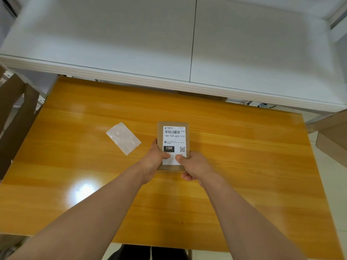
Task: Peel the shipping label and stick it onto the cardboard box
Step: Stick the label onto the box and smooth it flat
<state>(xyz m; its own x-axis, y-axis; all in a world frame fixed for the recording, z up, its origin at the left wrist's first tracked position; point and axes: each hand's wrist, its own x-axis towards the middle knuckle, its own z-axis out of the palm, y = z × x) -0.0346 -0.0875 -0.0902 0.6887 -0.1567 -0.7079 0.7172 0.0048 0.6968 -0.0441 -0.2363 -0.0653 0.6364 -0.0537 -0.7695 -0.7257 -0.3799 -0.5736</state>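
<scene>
A small flat cardboard box (173, 124) lies on the wooden table (244, 156), a little beyond the middle. The white shipping label (174, 137), printed with a barcode, "15H" and a QR code, lies flat on the box's top face. My left hand (155, 158) grips the box's left side, thumb pressed on the label's lower part. My right hand (193, 166) holds the box's lower right corner, its thumb also pressing on the label. To the left of the box the peeled backing sheet (123, 138) lies glossy and blank on the table.
A white shelf unit (169, 44) overhangs the table's far edge. Brown cardboard pieces (13, 113) lean at the left, and another cardboard box (332, 136) sits off the table's right edge. A dark chair seat (148, 253) shows below the near edge.
</scene>
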